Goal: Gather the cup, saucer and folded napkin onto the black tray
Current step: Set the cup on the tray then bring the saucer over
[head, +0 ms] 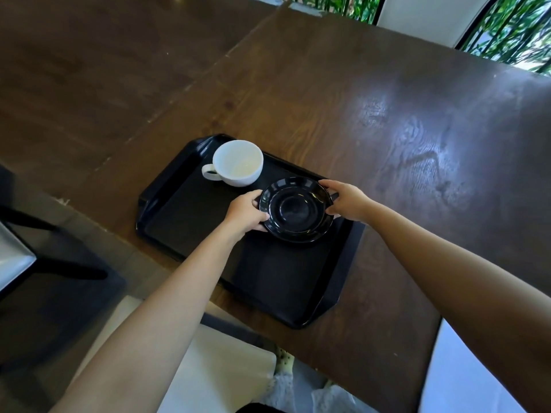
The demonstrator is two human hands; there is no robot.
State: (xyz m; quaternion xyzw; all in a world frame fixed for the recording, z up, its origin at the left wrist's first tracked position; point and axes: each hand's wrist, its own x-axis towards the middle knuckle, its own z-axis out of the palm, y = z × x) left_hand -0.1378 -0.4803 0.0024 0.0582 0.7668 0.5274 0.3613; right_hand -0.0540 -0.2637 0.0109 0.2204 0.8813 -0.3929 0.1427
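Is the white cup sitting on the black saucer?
No, the white cup stands on the black tray, beside the saucer that both hands hold.

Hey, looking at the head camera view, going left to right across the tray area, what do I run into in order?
Tray's left handle edge → white cup → left hand → black saucer → right hand. Both hands grip the saucer by opposite rims.
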